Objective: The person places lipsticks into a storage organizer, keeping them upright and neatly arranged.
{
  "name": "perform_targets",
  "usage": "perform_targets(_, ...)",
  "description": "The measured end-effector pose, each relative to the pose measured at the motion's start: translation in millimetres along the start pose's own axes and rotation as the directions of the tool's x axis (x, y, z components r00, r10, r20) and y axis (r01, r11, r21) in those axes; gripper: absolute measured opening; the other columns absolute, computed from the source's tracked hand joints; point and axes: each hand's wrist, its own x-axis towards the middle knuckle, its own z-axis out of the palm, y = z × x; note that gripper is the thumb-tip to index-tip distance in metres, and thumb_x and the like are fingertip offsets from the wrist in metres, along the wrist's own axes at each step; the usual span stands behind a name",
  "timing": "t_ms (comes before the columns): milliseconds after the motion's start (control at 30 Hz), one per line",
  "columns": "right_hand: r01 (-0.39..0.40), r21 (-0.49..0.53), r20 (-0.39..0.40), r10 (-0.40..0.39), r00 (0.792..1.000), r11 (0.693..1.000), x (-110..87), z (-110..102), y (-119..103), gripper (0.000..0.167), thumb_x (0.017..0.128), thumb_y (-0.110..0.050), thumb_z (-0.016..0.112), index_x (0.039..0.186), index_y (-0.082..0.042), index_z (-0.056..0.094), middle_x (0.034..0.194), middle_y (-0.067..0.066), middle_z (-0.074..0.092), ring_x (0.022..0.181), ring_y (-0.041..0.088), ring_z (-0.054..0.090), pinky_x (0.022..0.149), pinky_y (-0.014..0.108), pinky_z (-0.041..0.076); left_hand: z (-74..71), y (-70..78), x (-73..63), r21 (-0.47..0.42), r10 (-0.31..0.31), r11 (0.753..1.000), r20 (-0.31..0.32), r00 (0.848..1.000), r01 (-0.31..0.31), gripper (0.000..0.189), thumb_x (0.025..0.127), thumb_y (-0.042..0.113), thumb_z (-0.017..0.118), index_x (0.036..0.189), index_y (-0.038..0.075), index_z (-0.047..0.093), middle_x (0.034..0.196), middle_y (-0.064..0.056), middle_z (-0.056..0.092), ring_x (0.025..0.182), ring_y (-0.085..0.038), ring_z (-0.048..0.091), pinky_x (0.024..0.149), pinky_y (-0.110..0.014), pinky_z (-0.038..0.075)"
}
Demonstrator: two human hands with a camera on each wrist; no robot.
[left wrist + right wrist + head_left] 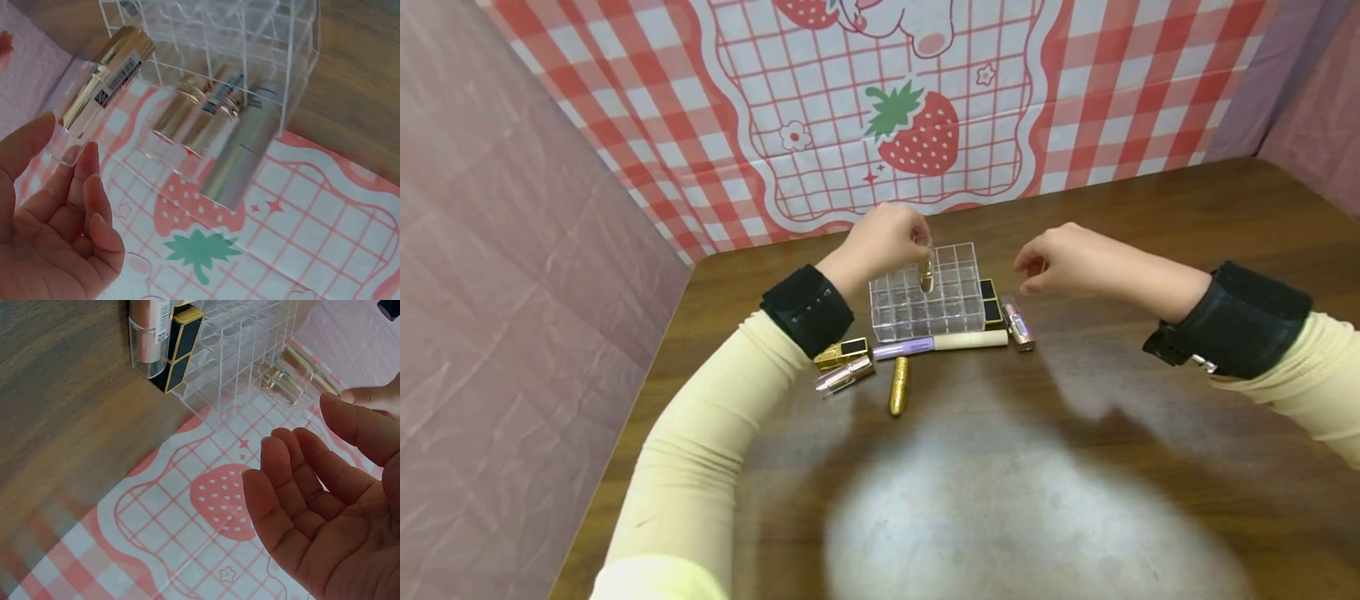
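Note:
My left hand (886, 237) pinches a gold lipstick (103, 81) by its clear end, above the clear acrylic grid organizer (927, 322). A barcode label shows on the lipstick in the left wrist view. Past the organizer's grid in that view stand two gold lipsticks (181, 109) with clear ends and a silver tube (240, 156). To the right of the organizer hovers my right hand (1067, 260), holding nothing. Its fingers (275, 494) are loosely bent in the right wrist view.
In front of the organizer lies a lilac and cream tube (966, 340). A gold tube (898, 387), a pink-gold lipstick (846, 375) and a gold-and-black case (853, 346) lie nearer. On the right are a black case (991, 302) and another lipstick (1018, 323). A strawberry-print cloth (917, 133) hangs behind.

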Motion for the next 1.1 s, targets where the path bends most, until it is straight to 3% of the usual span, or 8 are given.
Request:
perform_targets(300, -0.005, 0.022, 0.0, 0.005, 1.0, 1.0, -4.5, 3, 9, 0.027, 0.077, -0.01, 0.068, 0.1, 0.005, 0.065, 0.081, 0.008, 0.065, 0.076, 0.019, 0.057, 0.067, 0.038, 0.048, -0.3, -6.2, 18.5, -0.036, -0.078, 0.996, -0.043, 0.996, 0.076, 0.024, 0.085, 0.028, 0.064, 0.1, 0.009, 0.067, 0.101, -0.003, 0.065, 0.087, -0.016, 0.059, 0.078, -0.03, 0.046)
perform_targets(600, -0.013, 0.026, 0.016, 0.013, 1.0, 1.0, -9.3, 6, 22, 0.027, 0.077, -0.01, 0.068, 0.099, 0.006, 0.065, 0.081, 0.009, 0.065, 0.075, 0.02, 0.058, 0.067, 0.039, 0.048, 4.8, -7.5, 31.1, -0.022, -0.091, 0.996, -0.063, 0.994, 0.09, 0.023, 0.084, 0.026, 0.064, 0.099, 0.009, 0.067, 0.099, -0.004, 0.066, 0.085, -0.017, 0.059, 0.076, -0.031, 0.047)
perform_targets(1000, -0.034, 0.033, 0.032, 0.033, 0.999, 0.999, -11.9, 12, 29, 0.027, 0.078, -0.01, 0.068, 0.099, 0.006, 0.064, 0.082, 0.01, 0.065, 0.075, 0.02, 0.058, 0.066, 0.039, 0.048, 8.9, -8.4, 36.5, 0.025, -0.096, 0.995, -0.062, 0.993, 0.098, 0.022, 0.084, 0.024, 0.064, 0.101, 0.009, 0.067, 0.1, -0.004, 0.066, 0.088, -0.019, 0.06, 0.077, -0.032, 0.048)
perform_targets(1100, -0.033, 0.032, 0.033, 0.032, 0.999, 0.999, -13.1, 13, 31, 0.026, 0.078, -0.01, 0.068, 0.098, 0.006, 0.065, 0.082, 0.01, 0.065, 0.075, 0.02, 0.058, 0.066, 0.039, 0.048, 11.0, -7.7, 36.6, 0.059, -0.092, 0.994, -0.056, 0.994, 0.096, 0.014, 0.084, 0.022, 0.063, 0.084, 0.009, 0.064, 0.082, -0.002, 0.061, 0.073, -0.016, 0.055, 0.065, -0.027, 0.044)
